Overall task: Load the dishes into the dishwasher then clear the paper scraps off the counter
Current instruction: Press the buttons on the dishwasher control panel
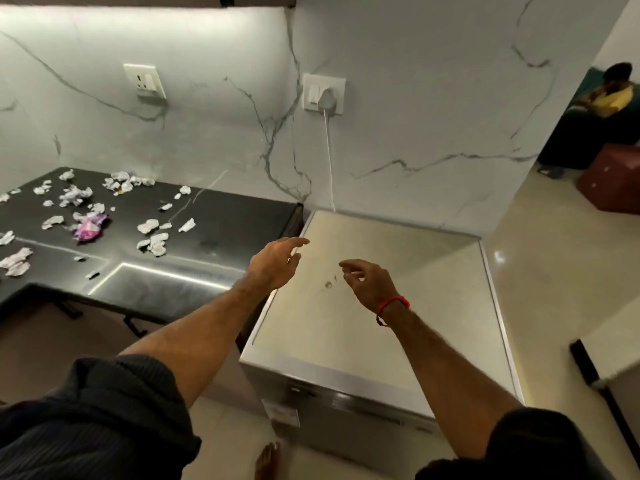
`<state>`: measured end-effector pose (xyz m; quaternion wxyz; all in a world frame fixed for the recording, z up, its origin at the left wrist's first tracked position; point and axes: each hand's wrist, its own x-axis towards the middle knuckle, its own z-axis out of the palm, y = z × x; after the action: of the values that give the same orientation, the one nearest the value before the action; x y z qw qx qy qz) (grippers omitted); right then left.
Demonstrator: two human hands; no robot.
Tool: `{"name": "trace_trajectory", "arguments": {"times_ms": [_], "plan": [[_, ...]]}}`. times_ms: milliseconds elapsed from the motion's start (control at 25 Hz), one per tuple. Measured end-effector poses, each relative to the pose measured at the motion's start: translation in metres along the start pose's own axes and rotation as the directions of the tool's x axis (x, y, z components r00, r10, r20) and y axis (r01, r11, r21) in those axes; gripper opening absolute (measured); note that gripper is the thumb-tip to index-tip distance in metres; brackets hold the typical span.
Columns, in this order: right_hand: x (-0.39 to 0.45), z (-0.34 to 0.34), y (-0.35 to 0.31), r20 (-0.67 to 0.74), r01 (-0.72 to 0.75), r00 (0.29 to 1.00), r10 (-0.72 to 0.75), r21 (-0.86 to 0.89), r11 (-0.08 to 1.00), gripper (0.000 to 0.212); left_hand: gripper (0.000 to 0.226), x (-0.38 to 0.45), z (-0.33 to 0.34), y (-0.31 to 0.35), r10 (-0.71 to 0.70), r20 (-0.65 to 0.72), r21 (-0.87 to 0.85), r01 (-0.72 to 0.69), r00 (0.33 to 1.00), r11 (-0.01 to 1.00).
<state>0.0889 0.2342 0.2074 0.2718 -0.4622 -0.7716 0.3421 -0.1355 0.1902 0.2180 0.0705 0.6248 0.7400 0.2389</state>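
Both hands, left hand [273, 263] and right hand [369, 282], fingers loosely spread, empty, over closed dishwasher [381, 306]; paper scraps [152, 233] scattered on bench [221, 223], far left.

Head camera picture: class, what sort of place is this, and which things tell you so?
Most likely a home kitchen: a dark counter strewn with paper scraps, marble-look walls with a wall socket, and a freestanding dishwasher beside the counter.

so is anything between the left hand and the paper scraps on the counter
Nothing visible. The left hand hangs open over the dishwasher top's left edge; between it and the nearest paper scraps lies only bare black counter. The right hand holds nothing.
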Motion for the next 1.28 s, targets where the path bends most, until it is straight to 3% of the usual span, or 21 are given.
{"name": "trace_trajectory", "arguments": {"times_ms": [280, 480, 720, 880, 960, 1000, 1080, 1280], "plan": [[0.133, -0.032, -0.056, -0.192, 0.073, 0.979, -0.073, -0.005, 0.997, 0.039, 0.045, 0.152, -0.049, -0.025, 0.162, -0.133, 0.042, -0.158, 0.978, 0.987], [0.237, -0.031, -0.096, -0.205, 0.114, 0.968, -0.145, -0.158, 0.981, 0.051, 0.066, 0.259, -0.072, -0.054, 0.278, -0.078, 0.162, -0.263, 0.957, 0.951], [0.338, -0.027, -0.129, -0.170, 0.059, 0.977, -0.127, -0.359, 0.931, 0.069, 0.098, 0.360, -0.091, -0.059, 0.319, -0.119, 0.296, -0.273, 0.940, 0.915], [0.372, -0.023, -0.133, -0.163, 0.028, 0.981, -0.106, -0.419, 0.908, 0.070, 0.112, 0.399, -0.084, -0.060, 0.333, -0.045, 0.351, -0.297, 0.942, 0.888], [0.379, -0.019, -0.129, -0.157, 0.031, 0.982, -0.109, -0.432, 0.902, 0.070, 0.106, 0.403, -0.077, -0.061, 0.294, -0.045, 0.391, -0.254, 0.955, 0.885], [0.382, -0.017, -0.128, -0.155, 0.032, 0.982, -0.112, -0.444, 0.896, 0.070, 0.090, 0.406, -0.074, -0.063, 0.295, -0.041, 0.422, -0.251, 0.955, 0.871], [0.383, -0.018, -0.125, -0.164, 0.025, 0.980, -0.111, -0.453, 0.891, 0.069, 0.029, 0.401, -0.071, -0.068, 0.295, -0.082, 0.455, -0.228, 0.952, 0.861], [0.373, -0.011, -0.121, -0.190, 0.045, 0.972, -0.138, -0.428, 0.903, 0.064, 0.028, 0.370, -0.050, -0.092, 0.252, -0.204, 0.284, -0.189, 0.946, 0.940]]}}
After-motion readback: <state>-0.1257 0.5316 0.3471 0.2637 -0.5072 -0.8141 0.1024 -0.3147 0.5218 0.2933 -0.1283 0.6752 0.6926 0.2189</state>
